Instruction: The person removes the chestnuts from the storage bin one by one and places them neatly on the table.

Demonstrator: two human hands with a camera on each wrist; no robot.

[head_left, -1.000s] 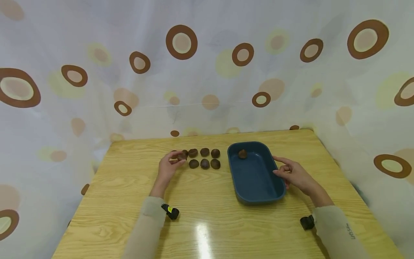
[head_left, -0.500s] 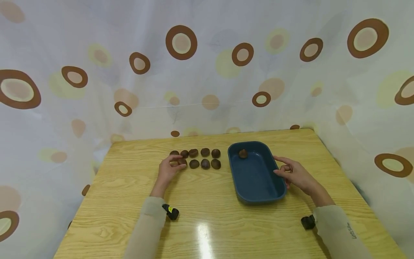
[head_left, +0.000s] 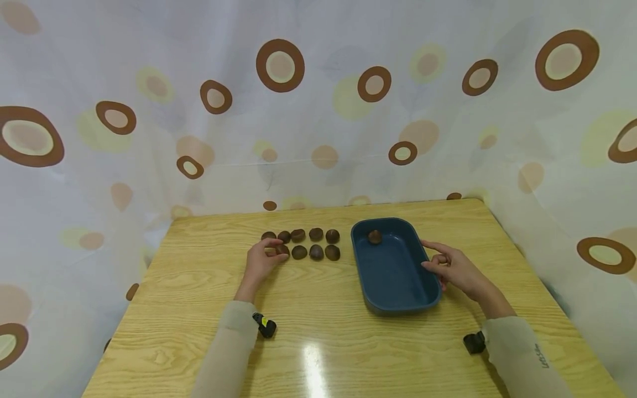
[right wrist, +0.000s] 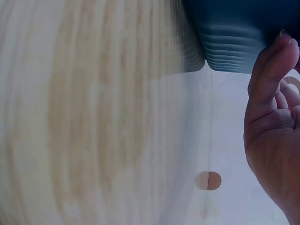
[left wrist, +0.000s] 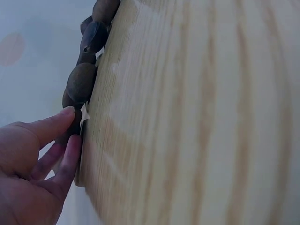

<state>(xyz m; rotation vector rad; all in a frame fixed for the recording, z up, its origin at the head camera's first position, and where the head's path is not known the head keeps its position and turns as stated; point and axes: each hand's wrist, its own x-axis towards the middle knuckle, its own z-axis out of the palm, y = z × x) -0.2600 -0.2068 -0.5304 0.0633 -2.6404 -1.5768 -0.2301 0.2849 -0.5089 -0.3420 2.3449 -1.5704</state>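
In the head view my left hand [head_left: 259,262] pinches a brown chestnut [head_left: 283,251] between thumb and fingers at the left end of the front row. The left wrist view shows this chestnut [left wrist: 75,123] low against the table, partly hidden by the fingertips. Several more chestnuts [head_left: 316,252] lie in two rows to its right and behind it. My right hand [head_left: 455,270] holds the right side of a deep blue rectangular dish [head_left: 393,309], thumb at the rim. One chestnut [head_left: 375,237] sits inside, near the dish's far left corner.
Both hands are over a light wood-grain table [head_left: 308,326]. Behind and beside it hangs a pale curtain [head_left: 323,121] with brown ring prints. The chestnut rows end just left of the dish.
My left hand has shifted slightly, and the pinched chestnut has come down and forward into line with the front row. The right hand and dish have stayed in place.
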